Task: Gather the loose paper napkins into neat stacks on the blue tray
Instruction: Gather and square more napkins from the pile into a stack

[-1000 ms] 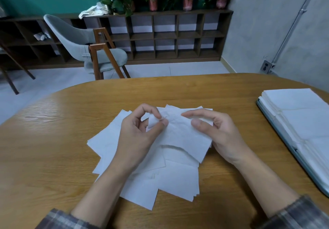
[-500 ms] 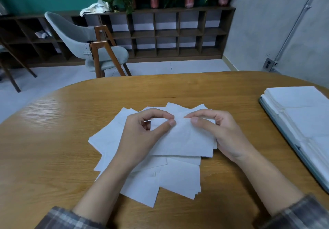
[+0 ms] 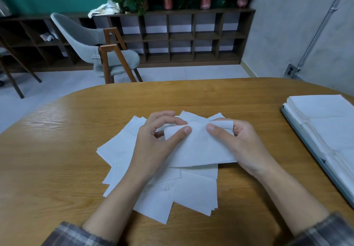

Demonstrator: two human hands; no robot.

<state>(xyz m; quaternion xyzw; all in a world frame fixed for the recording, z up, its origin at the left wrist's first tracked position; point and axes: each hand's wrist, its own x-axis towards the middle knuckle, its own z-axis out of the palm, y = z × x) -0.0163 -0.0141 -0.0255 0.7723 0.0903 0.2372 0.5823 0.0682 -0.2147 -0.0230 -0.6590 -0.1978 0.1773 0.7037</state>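
Table (image 3: 57, 159); napkin (image 3: 201, 146) between hands (image 3: 153, 142) (image 3: 243, 144) (thumbs (image 3: 183, 131) atop)

Left hand (image 3: 153, 146) and right hand (image 3: 245, 146): forearms extended forward, fingers curled, thumbs on top, both pinching the top edge of 1 napkin (image 3: 201, 150).

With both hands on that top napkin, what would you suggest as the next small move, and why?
Probably lift the top napkin clear of the loose pile and carry it right toward the blue tray. The left hand and right hand both pinch its upper edge, it lies above the others, and neat stacks sit on the tray.
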